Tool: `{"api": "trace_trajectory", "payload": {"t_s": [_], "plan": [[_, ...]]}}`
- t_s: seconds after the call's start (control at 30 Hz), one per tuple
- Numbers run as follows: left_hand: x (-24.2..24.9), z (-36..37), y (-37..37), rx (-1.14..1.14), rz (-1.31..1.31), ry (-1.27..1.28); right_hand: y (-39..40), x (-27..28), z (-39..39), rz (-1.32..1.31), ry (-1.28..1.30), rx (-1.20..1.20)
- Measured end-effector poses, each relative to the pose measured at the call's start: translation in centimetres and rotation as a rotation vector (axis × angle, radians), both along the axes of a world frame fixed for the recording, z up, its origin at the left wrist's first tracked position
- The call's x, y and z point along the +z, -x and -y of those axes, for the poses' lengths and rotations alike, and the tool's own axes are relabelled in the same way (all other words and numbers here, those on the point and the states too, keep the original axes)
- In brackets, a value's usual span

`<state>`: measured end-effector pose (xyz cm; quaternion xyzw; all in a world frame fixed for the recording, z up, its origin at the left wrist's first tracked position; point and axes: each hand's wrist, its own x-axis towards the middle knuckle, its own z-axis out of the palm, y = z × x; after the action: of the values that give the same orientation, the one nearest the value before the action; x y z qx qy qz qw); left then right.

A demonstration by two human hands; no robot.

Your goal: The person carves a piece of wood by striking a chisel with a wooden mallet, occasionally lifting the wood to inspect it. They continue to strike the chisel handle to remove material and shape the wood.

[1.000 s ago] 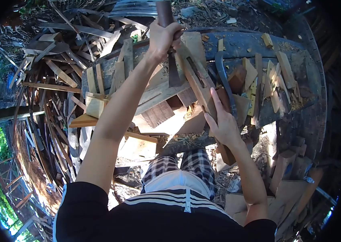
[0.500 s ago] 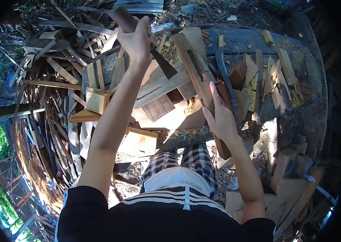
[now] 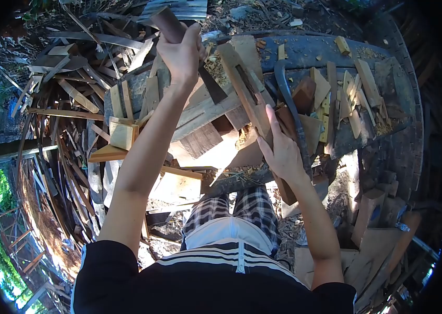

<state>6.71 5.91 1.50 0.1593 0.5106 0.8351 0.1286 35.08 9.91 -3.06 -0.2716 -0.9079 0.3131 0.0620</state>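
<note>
Left hand (image 3: 181, 57) gripped a tool (image 3: 212, 86), its blade just beside the slotted wood (image 3: 257, 118), apparently not cutting.
The wood slanted across the worktop (image 3: 307, 49), its near end past the edge; the right hand (image 3: 285, 159) lay on it, thumb and fingers spread.

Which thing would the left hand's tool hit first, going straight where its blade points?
Likely the grey plank, just ahead of the tool in the left hand; the slotted beam lies off right. Height is unclear.

A slotted wooden beam (image 3: 238, 83) slants near a dark-bladed tool (image 3: 212, 86).
</note>
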Motion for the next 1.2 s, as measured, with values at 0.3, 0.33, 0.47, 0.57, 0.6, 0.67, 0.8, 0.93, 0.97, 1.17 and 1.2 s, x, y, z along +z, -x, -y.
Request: {"api": "trace_trajectory", "payload": {"t_s": [0.3,0.33,0.47,0.57,0.6,0.67,0.8,0.93,0.97,1.17,1.2], "plan": [[0.2,-0.5,-1.9,0.022,-0.137,0.062,0.0,0.0,0.0,-0.063,0.018,0.026],[-0.1,-0.5,-1.9,0.044,-0.186,0.076,0.1,0.1,0.0,-0.05,0.049,0.017],[-0.7,-0.1,-2.3,0.046,-0.287,0.133,0.1,0.8,-1.7,-0.202,0.213,0.003],[-0.3,0.1,-3.6,0.048,-0.267,0.136,2.0,8.2,-2.5,-0.287,0.337,-0.046],[-0.4,0.2,-3.9,0.059,-0.298,0.136,2.9,11.1,-2.8,-0.411,0.148,0.021],[-0.3,0.6,-4.7,0.059,-0.336,0.162,3.7,17.6,-2.4,-0.581,-0.013,0.144],[0.0,0.5,-6.0,0.112,-0.45,0.205,4.3,22.4,-2.2,-0.693,-0.249,0.376],[0.4,0.4,-6.5,0.148,-0.541,0.078,2.4,24.1,-0.2,-0.028,0.004,0.282],[0.4,0.2,-6.2,0.16,-0.547,0.065,2.2,25.2,-0.2,-0.055,-0.083,0.284],[0.6,0.9,-6.8,0.008,-0.477,0.234,1.8,24.4,1.0,-0.338,0.014,0.262],[0.6,0.5,-6.8,0.056,-0.509,0.131,1.5,24.2,0.8,-0.132,-0.01,0.261]]}}
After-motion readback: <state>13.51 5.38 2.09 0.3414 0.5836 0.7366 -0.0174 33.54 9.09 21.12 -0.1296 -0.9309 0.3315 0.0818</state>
